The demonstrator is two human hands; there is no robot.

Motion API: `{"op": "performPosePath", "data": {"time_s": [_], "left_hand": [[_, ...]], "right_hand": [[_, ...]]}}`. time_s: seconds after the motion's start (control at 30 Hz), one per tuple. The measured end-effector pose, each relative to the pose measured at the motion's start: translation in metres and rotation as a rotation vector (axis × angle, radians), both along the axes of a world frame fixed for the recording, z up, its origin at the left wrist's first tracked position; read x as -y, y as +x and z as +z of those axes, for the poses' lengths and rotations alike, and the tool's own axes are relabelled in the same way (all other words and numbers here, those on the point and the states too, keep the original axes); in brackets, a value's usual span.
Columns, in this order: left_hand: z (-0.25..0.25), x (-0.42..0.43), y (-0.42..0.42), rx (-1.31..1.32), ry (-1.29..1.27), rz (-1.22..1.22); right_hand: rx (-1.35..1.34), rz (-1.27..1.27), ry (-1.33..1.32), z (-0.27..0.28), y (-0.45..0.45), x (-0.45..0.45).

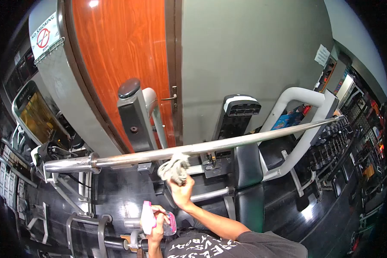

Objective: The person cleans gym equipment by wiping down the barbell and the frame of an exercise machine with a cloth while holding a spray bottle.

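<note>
A long metal barbell (pixel 215 146) runs across the view, its thick end sleeve (pixel 71 164) at the left. My right hand (pixel 182 193) is closed on a crumpled pale cloth (pixel 173 169), which lies against the underside of the bar left of its middle. Lower and to the left, near my body, my left hand (pixel 157 225) is wrapped round a spray bottle with a white and pink head (pixel 147 217). Its clear body with a pink label (pixel 171 223) shows beside my fingers.
Behind the bar stand grey gym machine posts (pixel 135 116) and a black padded bench (pixel 249 206). A wooden door (pixel 120 51) is at the back left. Dumbbell racks (pixel 331 148) fill the right side. Metal frames (pixel 88 221) stand at the lower left.
</note>
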State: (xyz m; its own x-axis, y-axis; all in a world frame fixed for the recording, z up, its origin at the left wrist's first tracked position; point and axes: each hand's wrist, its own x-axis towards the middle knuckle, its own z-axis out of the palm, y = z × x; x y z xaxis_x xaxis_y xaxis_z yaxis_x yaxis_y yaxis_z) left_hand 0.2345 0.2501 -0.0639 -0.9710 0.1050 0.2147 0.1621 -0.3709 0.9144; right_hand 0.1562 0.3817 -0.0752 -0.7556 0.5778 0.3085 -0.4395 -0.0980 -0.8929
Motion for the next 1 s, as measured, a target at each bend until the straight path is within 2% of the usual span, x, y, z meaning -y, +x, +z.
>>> {"op": "performPosePath", "data": {"time_s": [0.03, 0.07, 0.1, 0.23, 0.3, 0.37, 0.43, 0.5, 0.57, 0.63, 0.7, 0.83, 1.0], "left_hand": [[0.0, -0.003, -0.002, -0.004, 0.003, -0.014], [-0.001, -0.004, -0.002, -0.006, -0.009, -0.027], [-0.002, -0.004, -0.002, -0.006, -0.022, -0.036], [-0.001, -0.01, -0.004, -0.039, -0.019, -0.06], [0.002, -0.012, -0.003, -0.039, -0.003, -0.074], [0.003, -0.013, -0.002, -0.036, 0.016, -0.078], [0.003, -0.012, -0.001, -0.048, 0.028, -0.073], [0.002, -0.008, -0.002, -0.042, 0.015, -0.055], [0.002, -0.004, -0.001, -0.034, -0.001, -0.043], [0.004, -0.001, -0.002, -0.019, -0.003, -0.039], [0.003, 0.003, -0.003, -0.023, -0.006, -0.03], [0.0, 0.006, -0.007, -0.025, 0.017, -0.008], [0.002, 0.006, -0.008, -0.025, 0.002, 0.009]], "right_hand": [[0.032, 0.055, 0.063, 0.007, 0.003, -0.001], [0.003, 0.147, -0.021, 0.013, 0.004, -0.001], [-0.005, 0.194, 0.011, 0.02, 0.007, -0.008], [0.057, 0.527, -0.395, 0.043, 0.023, -0.044], [0.09, 0.5, -0.483, 0.047, 0.036, -0.066], [0.106, 0.22, -0.563, 0.058, 0.054, -0.077], [-0.285, 0.03, -0.455, 0.074, 0.05, -0.092], [-0.505, -0.367, -0.2, 0.083, 0.046, -0.104], [-0.077, -0.541, 0.405, 0.096, 0.056, -0.137], [-0.024, -0.687, 1.054, 0.119, 0.042, -0.157], [0.055, -0.642, 1.0, 0.117, 0.031, -0.15], [0.056, -0.454, 1.089, 0.122, 0.026, -0.11], [-0.119, -0.079, 1.009, 0.12, 0.005, -0.039]]}}
